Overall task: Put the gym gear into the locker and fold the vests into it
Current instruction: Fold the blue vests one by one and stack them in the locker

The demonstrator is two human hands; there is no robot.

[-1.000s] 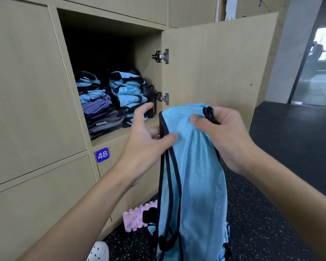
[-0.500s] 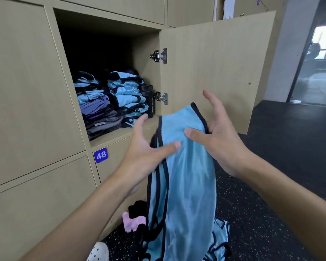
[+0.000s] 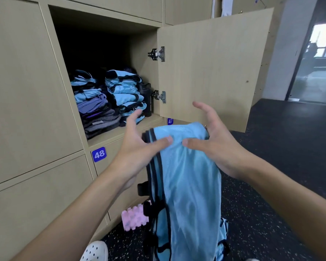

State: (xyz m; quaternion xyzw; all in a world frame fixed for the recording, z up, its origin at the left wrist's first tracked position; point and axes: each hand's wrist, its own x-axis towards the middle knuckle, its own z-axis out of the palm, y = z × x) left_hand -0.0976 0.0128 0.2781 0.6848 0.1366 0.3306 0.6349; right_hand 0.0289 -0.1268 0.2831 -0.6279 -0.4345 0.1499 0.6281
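The locker [image 3: 120,131] stands open, its door [image 3: 215,68] swung wide to the right. The door's lower edge lies just behind the raised fingers of the right hand [image 3: 215,147].

The blue vest [image 3: 188,176] hangs in front of the locker's shelf edge and reaches down toward the floor [image 3: 271,185], so it is not yet inside. A second ago both hands were closed round its black-trimmed top. Now the upper fingers of both hands have spread off the cloth. Each thumb pinches the doubled top edge, the left hand [image 3: 137,153] at the trimmed side. The lower fingers are hidden behind the fabric. I judge this a regrip in mid-fold, with most of the length still to be doubled up.

Two stacks of folded vests [image 3: 124,93] fill the shelf from its left wall to a dark bottle [image 3: 146,98] in the right corner. Room shows only above them and along the front edge. A pink foam roller [image 3: 134,217] lies on the floor below, still to be stowed.
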